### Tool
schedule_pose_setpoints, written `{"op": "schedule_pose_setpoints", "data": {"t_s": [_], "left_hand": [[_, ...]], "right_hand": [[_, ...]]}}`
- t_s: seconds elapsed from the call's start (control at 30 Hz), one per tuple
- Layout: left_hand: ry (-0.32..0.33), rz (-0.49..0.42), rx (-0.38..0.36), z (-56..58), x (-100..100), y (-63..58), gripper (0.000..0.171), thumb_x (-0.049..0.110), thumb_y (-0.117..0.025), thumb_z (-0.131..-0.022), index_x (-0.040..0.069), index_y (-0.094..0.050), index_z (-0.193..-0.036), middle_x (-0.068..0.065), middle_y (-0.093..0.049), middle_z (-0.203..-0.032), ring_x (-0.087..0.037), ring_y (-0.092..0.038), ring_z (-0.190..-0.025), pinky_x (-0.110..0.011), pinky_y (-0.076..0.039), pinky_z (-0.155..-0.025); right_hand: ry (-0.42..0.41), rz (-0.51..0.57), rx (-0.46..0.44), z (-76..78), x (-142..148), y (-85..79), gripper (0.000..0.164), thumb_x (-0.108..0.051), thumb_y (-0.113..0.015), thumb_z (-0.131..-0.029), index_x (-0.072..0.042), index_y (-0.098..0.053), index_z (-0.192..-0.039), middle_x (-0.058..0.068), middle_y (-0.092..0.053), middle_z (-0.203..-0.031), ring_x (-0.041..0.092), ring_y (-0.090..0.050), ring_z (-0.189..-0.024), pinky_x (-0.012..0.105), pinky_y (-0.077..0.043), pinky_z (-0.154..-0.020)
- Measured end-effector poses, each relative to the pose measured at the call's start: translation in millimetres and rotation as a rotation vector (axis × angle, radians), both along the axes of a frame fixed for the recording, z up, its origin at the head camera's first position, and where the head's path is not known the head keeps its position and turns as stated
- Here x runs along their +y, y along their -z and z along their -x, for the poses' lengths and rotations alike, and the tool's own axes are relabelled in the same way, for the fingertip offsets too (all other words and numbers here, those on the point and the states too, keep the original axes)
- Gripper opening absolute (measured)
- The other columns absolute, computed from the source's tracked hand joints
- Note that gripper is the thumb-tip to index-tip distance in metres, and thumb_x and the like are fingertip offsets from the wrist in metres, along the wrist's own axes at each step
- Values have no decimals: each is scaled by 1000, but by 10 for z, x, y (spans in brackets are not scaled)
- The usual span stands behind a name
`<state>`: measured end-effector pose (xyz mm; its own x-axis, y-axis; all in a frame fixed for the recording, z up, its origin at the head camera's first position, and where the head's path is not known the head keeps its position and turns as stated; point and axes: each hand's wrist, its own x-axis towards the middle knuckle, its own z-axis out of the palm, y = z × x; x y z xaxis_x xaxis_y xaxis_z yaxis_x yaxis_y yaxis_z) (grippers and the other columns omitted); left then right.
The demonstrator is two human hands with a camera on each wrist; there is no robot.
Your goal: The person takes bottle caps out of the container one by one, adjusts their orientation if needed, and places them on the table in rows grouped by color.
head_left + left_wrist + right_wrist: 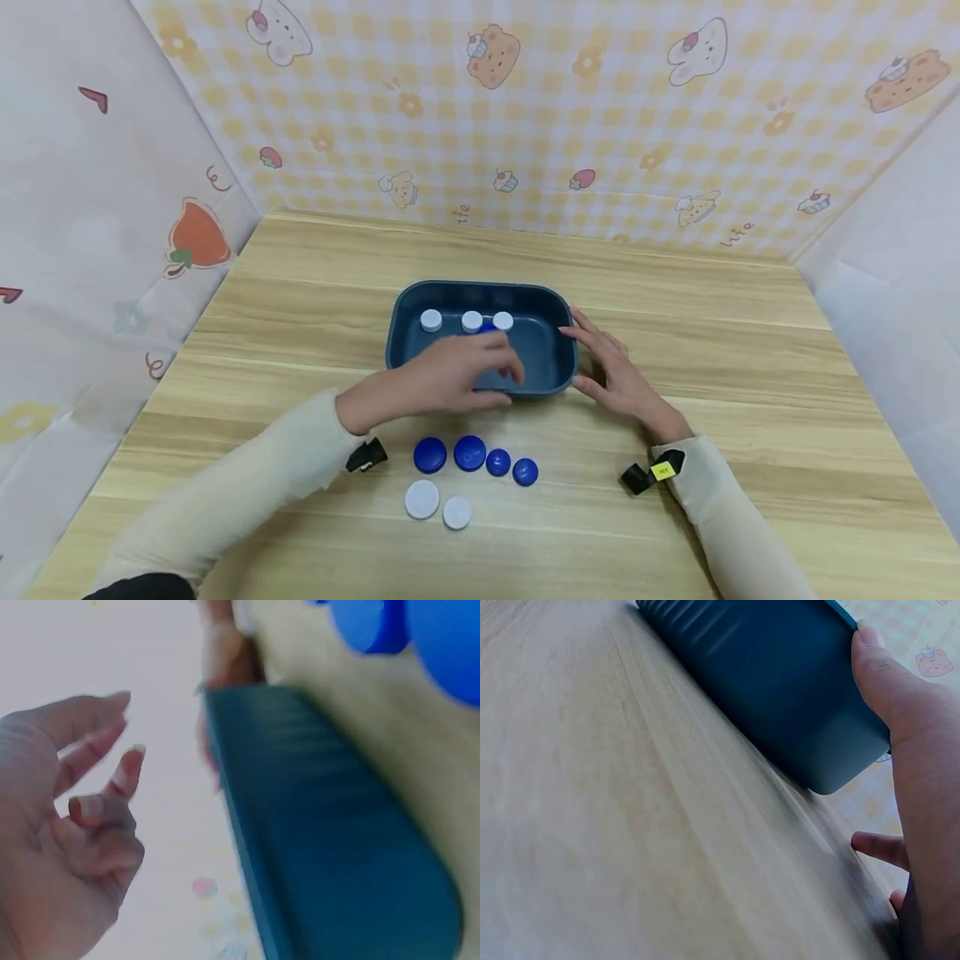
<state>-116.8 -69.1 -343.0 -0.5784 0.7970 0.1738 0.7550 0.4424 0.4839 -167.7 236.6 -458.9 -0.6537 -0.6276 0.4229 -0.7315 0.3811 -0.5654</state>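
Observation:
My left hand hovers over the near side of a dark blue-green box, with loosely bent fingers and nothing between them. The left wrist view shows its thumb and fingertips apart. At the box's right end, my right hand rests against the rim. Its index fingertip reaches over the edge, and its thumb touches the rim near the front corner. Inside the box are three white caps and a blue cap, partly hidden by the left hand and the white caps.
In front of the box lie two larger blue caps and two smaller blue caps. Nearer still are a large white cap and a smaller white cap. A patterned cloth wall borders the wooden table.

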Motion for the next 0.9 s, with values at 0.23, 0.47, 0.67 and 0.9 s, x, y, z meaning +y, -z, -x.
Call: {"op": "schedule_pose_setpoints", "data": {"t_s": [0.23,0.47,0.67,0.9], "left_hand": [[-347,-97,210,139,-452,-2,22,19,-74,-84,11,-64,-103,-3,-57,-94,-14,-57,-71,-25,-42,-52],[-706,-76,77,207,-835,230,22,18,-70,-87,5,-54,-92,-5,-51,-73,-20,-46,-59,-30,-35,-51],[-835,-233,-36,239,-959,506,31,25,-69,-89,0,-56,-102,-8,-57,-79,-23,-53,-67,-34,-42,-60],[-666,-217,-155,288,-1110,642,68,40,-62,-93,7,-37,-146,-17,-40,-145,-37,-38,-131,-55,-35,-101]], "right_hand": [[0,-10,11,23,-14,19,73,-62,-42,-93,-12,-37,-146,11,-15,-158,32,-19,-142,60,-16,-102],[0,-9,13,7,-7,-3,73,-62,-42,-93,-11,-38,-145,12,-16,-158,32,-20,-142,61,-16,-102],[8,-16,-4,-6,0,8,73,-63,-42,-93,-12,-38,-146,10,-16,-158,31,-18,-142,66,-13,-100],[5,3,10,-11,-25,-5,73,-62,-43,-92,-11,-39,-144,12,-18,-157,33,-19,-142,68,-14,-99]]}}
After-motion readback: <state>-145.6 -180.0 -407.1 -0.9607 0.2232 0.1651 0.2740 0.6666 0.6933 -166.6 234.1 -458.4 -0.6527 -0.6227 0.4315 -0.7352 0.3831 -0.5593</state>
